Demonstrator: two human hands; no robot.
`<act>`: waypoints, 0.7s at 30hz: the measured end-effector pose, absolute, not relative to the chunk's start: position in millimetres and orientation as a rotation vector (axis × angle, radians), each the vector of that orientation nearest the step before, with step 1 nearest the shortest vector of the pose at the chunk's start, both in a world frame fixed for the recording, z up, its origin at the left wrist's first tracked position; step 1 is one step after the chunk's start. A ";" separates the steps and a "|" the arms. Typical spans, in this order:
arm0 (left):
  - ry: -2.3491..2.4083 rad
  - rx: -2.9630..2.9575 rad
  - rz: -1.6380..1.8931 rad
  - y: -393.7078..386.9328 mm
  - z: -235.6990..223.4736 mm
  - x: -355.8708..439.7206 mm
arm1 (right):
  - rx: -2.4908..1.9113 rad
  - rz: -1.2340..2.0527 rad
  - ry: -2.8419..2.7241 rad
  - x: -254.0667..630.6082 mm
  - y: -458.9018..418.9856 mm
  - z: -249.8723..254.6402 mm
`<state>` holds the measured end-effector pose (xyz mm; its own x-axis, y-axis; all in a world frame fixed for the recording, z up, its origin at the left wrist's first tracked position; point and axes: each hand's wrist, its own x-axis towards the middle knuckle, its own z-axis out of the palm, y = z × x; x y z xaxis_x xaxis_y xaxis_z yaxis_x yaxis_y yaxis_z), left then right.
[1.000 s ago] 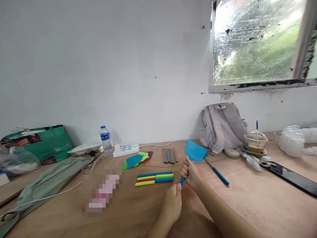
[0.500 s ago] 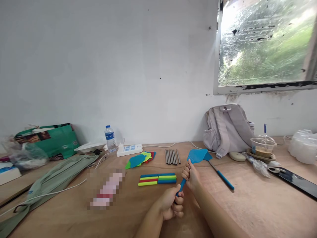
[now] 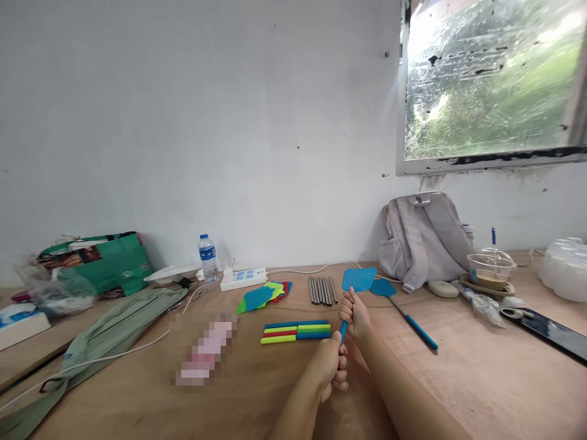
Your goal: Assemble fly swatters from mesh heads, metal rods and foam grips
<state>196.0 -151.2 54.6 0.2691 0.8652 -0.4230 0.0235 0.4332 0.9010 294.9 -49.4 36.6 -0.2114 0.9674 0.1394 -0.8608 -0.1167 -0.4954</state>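
Note:
A blue fly swatter [image 3: 359, 279] is held over the table in both fists, its flat head pointing away from me. My left hand [image 3: 329, 370] wraps the blue handle at the lower end. Just above it, my right hand [image 3: 356, 318] is closed round the upper part, close under the head; the shaft there is hidden. To the right lies a second blue fly swatter [image 3: 420, 333], fully assembled. Loose handles [image 3: 313, 335] in several colours rest in rows left of my hands. Behind them are metal tubes [image 3: 323, 291] and a pile of swatter heads [image 3: 260, 298].
A grey backpack [image 3: 424, 241] leans on the wall, near a drink cup [image 3: 490, 272] and a black phone-like slab [image 3: 545, 330]. At the left are a water bottle [image 3: 208, 260], a power strip [image 3: 243, 278], a green bag [image 3: 119, 263] and a grey-green cloth item [image 3: 117, 330].
Both hands still grip the fly swatter. It has turned slightly more upright, and my left hand has moved up and right, closer to my right hand. The whole view has shifted a little.

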 end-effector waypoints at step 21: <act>1.925 1.669 0.822 -154.7 67.0 186.3 | -0.705 1.639 -0.446 260.2 -24.4 47.8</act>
